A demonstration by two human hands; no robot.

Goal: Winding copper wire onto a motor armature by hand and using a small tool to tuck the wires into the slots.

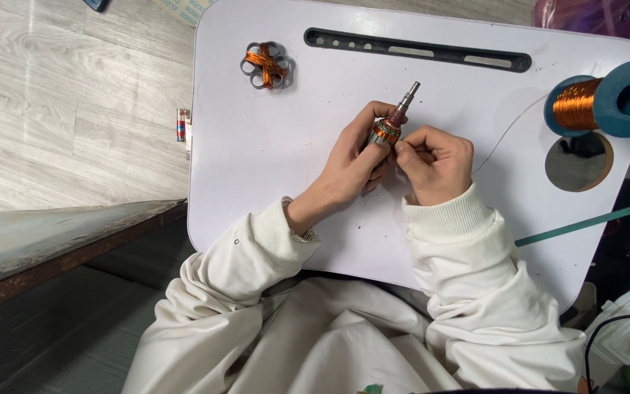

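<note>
A small motor rotor [390, 125] is gripped by the left hand [351, 164] — shaft pointing away. Thin wire [501, 138] is pinched beside it by the right hand [435, 162] — its spool [607, 98] well apart.

A white lap table [257, 160] stands over pale grey wood-plank floor [67, 95], evenly lit.
</note>
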